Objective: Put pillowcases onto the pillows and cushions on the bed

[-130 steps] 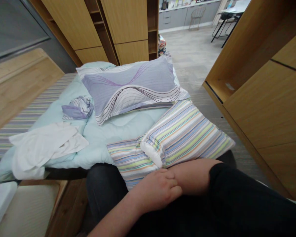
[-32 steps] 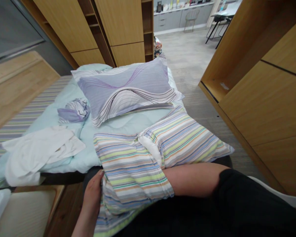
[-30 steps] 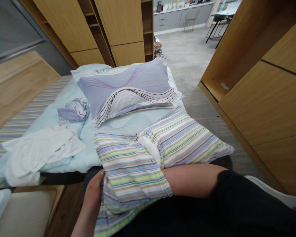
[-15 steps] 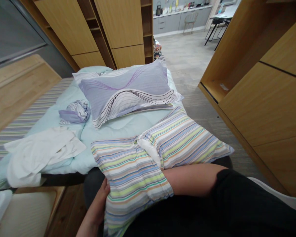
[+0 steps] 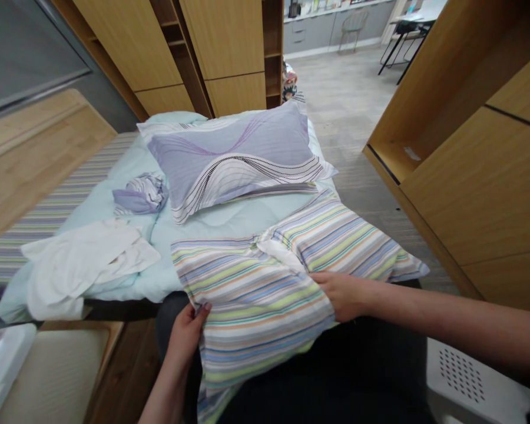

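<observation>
A striped pillowcase point(image 5: 256, 306) with a pillow partly in it lies across my lap and the bed's near edge. White pillow point(image 5: 282, 254) shows through the opening near its middle. My left hand point(image 5: 189, 330) pinches the case's left edge, thumb on top. At the opening, my right hand point(image 5: 340, 292) grips the flap's edge, its fingertips hidden under the cloth. Beyond lies a lavender pillow point(image 5: 234, 144) with wavy black and purple lines, resting on the pale blue quilt point(image 5: 203, 221).
A crumpled lavender cloth point(image 5: 142, 193) and white cloth point(image 5: 83, 265) lie on the left of the quilt. Wooden cabinets point(image 5: 490, 176) stand at right and behind the bed. A white perforated seat point(image 5: 463, 377) is at lower right, a plastic box point(image 5: 9, 365) at lower left.
My right hand has drawn back out of the pillowcase and now shows at the flap's edge. My left thumb has come over the cloth's left edge. The view has shifted slightly.
</observation>
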A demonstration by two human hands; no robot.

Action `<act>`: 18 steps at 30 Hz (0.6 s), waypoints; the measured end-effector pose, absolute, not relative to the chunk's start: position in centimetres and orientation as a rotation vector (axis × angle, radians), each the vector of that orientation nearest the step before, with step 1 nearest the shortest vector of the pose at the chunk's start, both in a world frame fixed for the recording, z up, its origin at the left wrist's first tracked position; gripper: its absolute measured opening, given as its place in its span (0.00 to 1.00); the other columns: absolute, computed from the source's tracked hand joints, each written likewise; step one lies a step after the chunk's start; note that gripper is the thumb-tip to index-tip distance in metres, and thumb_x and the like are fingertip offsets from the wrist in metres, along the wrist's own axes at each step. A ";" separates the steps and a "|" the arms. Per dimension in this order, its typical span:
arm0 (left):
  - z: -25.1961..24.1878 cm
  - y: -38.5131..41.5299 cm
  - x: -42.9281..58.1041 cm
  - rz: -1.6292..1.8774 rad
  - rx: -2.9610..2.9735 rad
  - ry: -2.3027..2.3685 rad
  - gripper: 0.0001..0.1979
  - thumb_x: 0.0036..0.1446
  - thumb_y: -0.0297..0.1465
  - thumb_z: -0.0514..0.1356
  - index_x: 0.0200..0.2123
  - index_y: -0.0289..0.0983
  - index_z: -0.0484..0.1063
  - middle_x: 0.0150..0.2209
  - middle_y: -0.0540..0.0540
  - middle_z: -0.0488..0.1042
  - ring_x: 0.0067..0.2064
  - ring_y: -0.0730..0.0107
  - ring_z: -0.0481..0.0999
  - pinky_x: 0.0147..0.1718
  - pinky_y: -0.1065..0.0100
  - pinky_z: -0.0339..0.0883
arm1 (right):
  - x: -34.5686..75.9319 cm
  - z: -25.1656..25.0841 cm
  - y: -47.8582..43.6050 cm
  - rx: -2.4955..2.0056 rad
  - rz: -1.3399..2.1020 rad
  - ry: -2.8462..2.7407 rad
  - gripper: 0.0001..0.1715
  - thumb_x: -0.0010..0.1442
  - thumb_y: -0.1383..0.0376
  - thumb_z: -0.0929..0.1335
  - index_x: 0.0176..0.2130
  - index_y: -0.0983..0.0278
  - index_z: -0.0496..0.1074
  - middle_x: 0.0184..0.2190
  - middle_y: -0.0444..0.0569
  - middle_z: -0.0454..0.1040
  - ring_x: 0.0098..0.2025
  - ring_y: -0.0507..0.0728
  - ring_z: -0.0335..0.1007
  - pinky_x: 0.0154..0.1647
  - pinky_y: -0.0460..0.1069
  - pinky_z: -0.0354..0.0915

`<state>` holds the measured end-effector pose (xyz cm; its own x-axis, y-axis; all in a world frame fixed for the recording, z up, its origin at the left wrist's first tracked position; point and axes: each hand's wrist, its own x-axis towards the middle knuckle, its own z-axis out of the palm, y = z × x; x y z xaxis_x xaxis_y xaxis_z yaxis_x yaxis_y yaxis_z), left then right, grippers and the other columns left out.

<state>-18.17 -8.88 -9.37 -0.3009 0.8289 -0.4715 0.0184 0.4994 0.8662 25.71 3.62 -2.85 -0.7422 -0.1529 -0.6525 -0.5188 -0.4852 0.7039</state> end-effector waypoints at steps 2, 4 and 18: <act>-9.6 -8.1 -20.1 0.913 0.882 1.849 0.33 0.56 0.56 0.67 0.51 0.35 0.78 0.50 0.34 0.85 0.55 0.42 0.83 0.56 0.49 0.77 | 27.4 -2.2 4.6 -0.497 1.804 2.503 0.36 0.81 0.54 0.54 0.51 0.67 0.85 0.52 0.60 0.84 0.50 0.59 0.83 0.64 0.61 0.73; -9.1 -7.4 -21.7 0.746 1.121 2.047 0.27 0.61 0.53 0.61 0.49 0.36 0.79 0.50 0.35 0.84 0.55 0.41 0.82 0.59 0.49 0.74 | 28.3 -1.7 5.3 0.129 0.773 3.239 0.26 0.77 0.53 0.63 0.60 0.63 0.81 0.61 0.57 0.79 0.63 0.62 0.76 0.68 0.60 0.69; 2.1 2.8 -8.0 0.367 2.465 0.962 0.22 0.63 0.27 0.59 0.59 0.40 0.77 0.60 0.41 0.79 0.63 0.55 0.75 0.67 0.53 0.63 | 18.8 -1.3 7.6 0.352 -0.300 3.278 0.16 0.68 0.62 0.68 0.51 0.66 0.78 0.49 0.57 0.80 0.57 0.64 0.72 0.62 0.62 0.62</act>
